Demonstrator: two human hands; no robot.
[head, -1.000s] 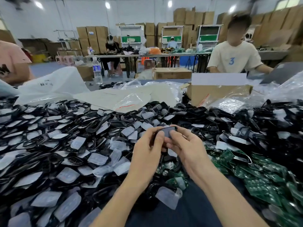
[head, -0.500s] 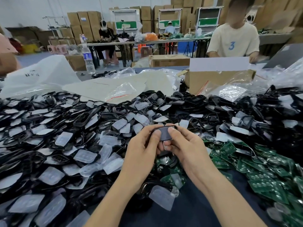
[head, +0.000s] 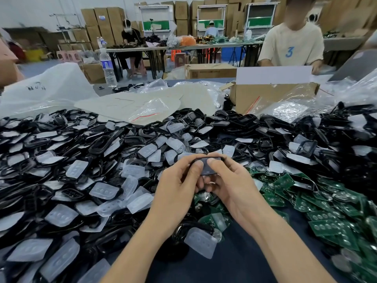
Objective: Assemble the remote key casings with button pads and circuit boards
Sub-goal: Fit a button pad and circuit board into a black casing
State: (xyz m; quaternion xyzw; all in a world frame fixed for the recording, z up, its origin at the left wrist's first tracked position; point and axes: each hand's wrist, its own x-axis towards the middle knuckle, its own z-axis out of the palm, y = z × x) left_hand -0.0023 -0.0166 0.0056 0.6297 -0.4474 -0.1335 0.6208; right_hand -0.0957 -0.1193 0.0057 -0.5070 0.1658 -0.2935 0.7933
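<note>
Both hands hold one black key casing point(head: 206, 168) above the middle of the table. My left hand point(head: 179, 186) grips its left side, thumb pressed on top. My right hand point(head: 230, 184) grips its right side, thumb pressed beside the other. A greyish pad shows inside the casing frame. A big heap of black casings point(head: 126, 139) mixed with translucent button pads point(head: 104, 190) covers the left and far side. Green circuit boards point(head: 326, 213) lie piled to the right. My fingers hide the casing's underside.
A cardboard box point(head: 271, 92) with plastic bags stands at the far right. A white bag point(head: 47, 86) and flat plastic sleeves point(head: 130, 105) lie at the back. A water bottle point(head: 107, 66) stands behind. A person in a pale shirt point(head: 291, 45) sits opposite. Dark blue table cloth point(head: 234, 266) shows near me.
The hands keep the same hold on the casing; my thumbs have moved closer together on top of it. The view has tilted slightly downward.
</note>
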